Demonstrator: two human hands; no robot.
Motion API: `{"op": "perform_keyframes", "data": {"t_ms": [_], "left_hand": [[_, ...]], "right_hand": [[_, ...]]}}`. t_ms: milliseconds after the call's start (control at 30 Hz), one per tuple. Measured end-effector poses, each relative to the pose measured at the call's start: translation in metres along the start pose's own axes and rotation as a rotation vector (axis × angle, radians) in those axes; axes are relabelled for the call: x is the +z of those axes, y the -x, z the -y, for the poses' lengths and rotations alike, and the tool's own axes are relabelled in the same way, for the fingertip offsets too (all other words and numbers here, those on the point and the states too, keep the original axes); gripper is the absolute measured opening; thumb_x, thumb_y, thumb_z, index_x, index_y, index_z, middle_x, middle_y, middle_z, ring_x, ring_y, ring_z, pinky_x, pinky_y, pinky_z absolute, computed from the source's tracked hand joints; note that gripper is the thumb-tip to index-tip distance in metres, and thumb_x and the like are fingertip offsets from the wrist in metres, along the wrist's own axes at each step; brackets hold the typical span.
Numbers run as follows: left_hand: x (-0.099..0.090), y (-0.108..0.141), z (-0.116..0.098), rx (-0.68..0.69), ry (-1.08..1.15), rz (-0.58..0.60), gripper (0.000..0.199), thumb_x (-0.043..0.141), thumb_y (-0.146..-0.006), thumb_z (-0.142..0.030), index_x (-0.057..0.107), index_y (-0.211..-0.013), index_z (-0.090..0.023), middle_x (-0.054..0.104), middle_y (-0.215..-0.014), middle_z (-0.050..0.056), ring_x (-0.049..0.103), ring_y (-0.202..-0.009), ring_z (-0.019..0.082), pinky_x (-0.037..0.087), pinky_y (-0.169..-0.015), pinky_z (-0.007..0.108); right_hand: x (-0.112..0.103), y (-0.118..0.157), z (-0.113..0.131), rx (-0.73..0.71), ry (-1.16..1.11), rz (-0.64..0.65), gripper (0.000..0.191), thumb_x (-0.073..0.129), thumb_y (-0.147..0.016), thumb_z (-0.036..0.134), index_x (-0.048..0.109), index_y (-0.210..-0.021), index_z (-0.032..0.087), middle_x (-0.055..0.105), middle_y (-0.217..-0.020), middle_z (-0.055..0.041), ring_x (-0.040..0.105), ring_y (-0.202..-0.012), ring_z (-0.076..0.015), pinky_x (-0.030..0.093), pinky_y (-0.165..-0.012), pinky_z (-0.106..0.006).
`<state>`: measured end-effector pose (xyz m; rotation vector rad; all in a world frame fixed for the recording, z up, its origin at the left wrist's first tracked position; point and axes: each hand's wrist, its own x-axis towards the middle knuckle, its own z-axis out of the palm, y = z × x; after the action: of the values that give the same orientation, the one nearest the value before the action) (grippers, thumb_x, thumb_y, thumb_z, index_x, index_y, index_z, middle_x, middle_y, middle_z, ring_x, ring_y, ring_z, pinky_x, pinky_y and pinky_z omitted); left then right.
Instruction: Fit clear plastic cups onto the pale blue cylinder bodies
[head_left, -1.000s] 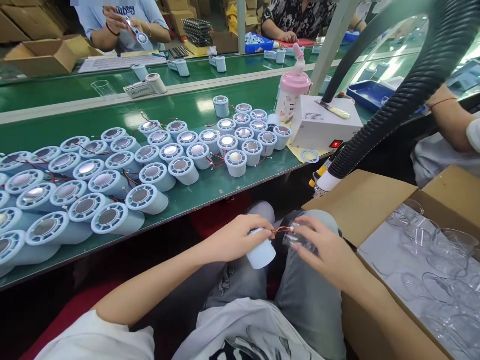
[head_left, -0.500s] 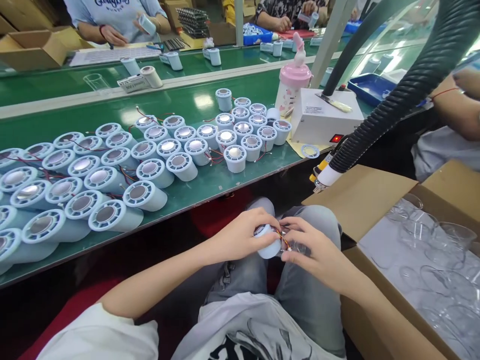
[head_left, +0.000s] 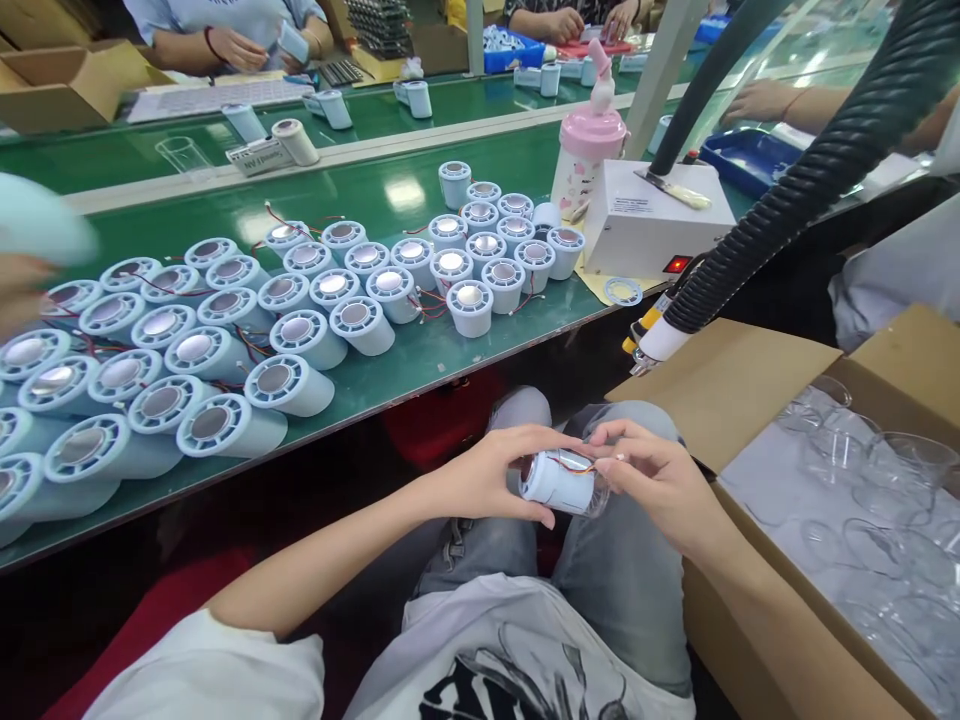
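Over my lap, my left hand point(head_left: 504, 470) is wrapped round a light blue cylindrical housing point(head_left: 556, 487), thumb below and fingers above. The housing lies on its side, its slotted end toward my left palm. A clear plastic sleeve point(head_left: 601, 496) surrounds at least its right part; how far it reaches is hard to see. Thin red, black and yellow wires point(head_left: 574, 464) run along the housing toward my right hand point(head_left: 660, 480). The fingers of that hand pinch the wire ends at the sleeve's right opening, where a small white connector point(head_left: 620, 457) shows.
Rows of similar housings point(head_left: 300, 335) stand on the green bench point(head_left: 420, 385). A black hose point(head_left: 780, 190) with a nozzle hangs at right, near a white box point(head_left: 652, 225). An open carton point(head_left: 780, 470) holds clear sleeves. A co-worker's blurred hand point(head_left: 19, 295) holds something pale blue at left.
The housing has turned from tilted to lying sideways, with the clear sleeve now about it. My right fingers have closed on the wire ends. A co-worker's hand has entered at left.
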<state>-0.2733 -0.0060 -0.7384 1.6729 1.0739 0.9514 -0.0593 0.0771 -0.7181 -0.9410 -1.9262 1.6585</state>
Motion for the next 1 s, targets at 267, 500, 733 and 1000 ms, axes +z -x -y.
{"op": "perform_keyframes", "data": {"t_ms": [267, 500, 733, 1000], "left_hand": [[0.012, 0.004, -0.008, -0.210, 0.539, -0.139, 0.063, 0.079, -0.071, -0.024, 0.052, -0.128, -0.022, 0.056, -0.128, 0.010, 0.060, -0.106, 0.020, 0.051, -0.089, 0.033], [0.009, 0.007, -0.018, -0.171, 0.482, -0.077, 0.077, 0.083, -0.068, -0.028, 0.048, -0.136, -0.025, 0.052, -0.137, 0.012, 0.057, -0.117, 0.025, 0.049, -0.096, 0.037], [0.003, 0.010, -0.026, -0.070, 0.281, -0.083, 0.076, 0.084, -0.066, -0.025, 0.053, -0.136, -0.027, 0.056, -0.136, 0.011, 0.056, -0.121, 0.027, 0.049, -0.099, 0.037], [0.001, 0.010, -0.027, -0.001, 0.186, -0.065, 0.075, 0.082, -0.069, -0.022, 0.051, -0.137, -0.028, 0.052, -0.141, 0.011, 0.052, -0.127, 0.027, 0.048, -0.103, 0.039]], "right_hand": [[-0.005, 0.016, -0.004, -0.289, 0.297, 0.069, 0.042, 0.076, -0.078, 0.027, 0.065, -0.119, 0.029, 0.057, -0.138, -0.0070, 0.050, -0.130, -0.0311, 0.044, -0.107, -0.051], [-0.009, 0.023, -0.002, -0.249, 0.185, 0.151, 0.044, 0.071, -0.082, 0.023, 0.056, -0.123, 0.028, 0.059, -0.133, -0.0074, 0.053, -0.127, -0.0276, 0.053, -0.100, -0.045], [-0.010, 0.025, 0.007, -0.097, -0.003, 0.198, 0.045, 0.072, -0.083, 0.024, 0.055, -0.124, 0.030, 0.059, -0.126, -0.0050, 0.057, -0.117, -0.0238, 0.056, -0.096, -0.039], [-0.006, 0.024, 0.008, 0.034, -0.257, 0.231, 0.042, 0.071, -0.084, 0.027, 0.053, -0.122, 0.028, 0.058, -0.127, -0.0079, 0.060, -0.108, -0.0229, 0.058, -0.083, -0.034]]}}
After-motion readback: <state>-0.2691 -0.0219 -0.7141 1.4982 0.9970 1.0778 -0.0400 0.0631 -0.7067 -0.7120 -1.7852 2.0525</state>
